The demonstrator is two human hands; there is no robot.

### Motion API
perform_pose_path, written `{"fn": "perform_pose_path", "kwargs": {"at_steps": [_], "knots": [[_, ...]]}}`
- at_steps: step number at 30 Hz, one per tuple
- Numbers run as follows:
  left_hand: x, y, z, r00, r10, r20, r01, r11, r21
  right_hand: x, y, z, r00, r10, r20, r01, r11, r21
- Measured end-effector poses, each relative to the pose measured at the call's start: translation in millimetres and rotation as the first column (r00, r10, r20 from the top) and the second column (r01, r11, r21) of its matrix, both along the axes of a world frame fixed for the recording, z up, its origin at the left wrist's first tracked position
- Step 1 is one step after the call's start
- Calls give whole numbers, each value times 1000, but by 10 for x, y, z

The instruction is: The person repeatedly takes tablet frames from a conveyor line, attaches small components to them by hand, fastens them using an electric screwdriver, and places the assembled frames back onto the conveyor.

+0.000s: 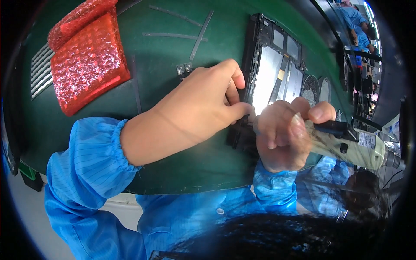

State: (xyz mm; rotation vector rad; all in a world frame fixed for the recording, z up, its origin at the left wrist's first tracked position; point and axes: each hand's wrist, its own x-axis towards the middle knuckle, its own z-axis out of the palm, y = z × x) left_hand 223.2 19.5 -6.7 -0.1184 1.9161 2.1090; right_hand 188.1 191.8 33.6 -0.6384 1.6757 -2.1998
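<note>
A pale electric screwdriver (366,149) with a black lever lies in the grip of my right hand (288,134), its tool end pointing left toward the device. My left hand (208,97) reaches over the near left side of a black device frame with silver panels (266,71). Its fingers are curled, and the thumb and fingertips come together by the frame's lower left edge, close to the screwdriver's front end. Whatever is between those fingertips is hidden. Small black and metal parts (184,69) lie just beyond my left wrist.
Red bubble wrap (93,63) lies at the far left over a white ridged tray (41,73). Several thin dark strips (201,37) are scattered on the green table (173,173). A round dish of small bits (310,89) stands right of the frame. Other people (355,26) are at the upper right.
</note>
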Motion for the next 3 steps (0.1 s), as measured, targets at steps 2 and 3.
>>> {"fn": "perform_pose_path", "kwargs": {"at_steps": [2,3], "knots": [[0,-8,9,1000,-5,6,5,1000,5,-13,4,-36,994,12,-107,-5,997,71],[1,-15,13,1000,-14,14,14,1000,11,-12,1,-25,994,13,-108,-5,998,69]]}}
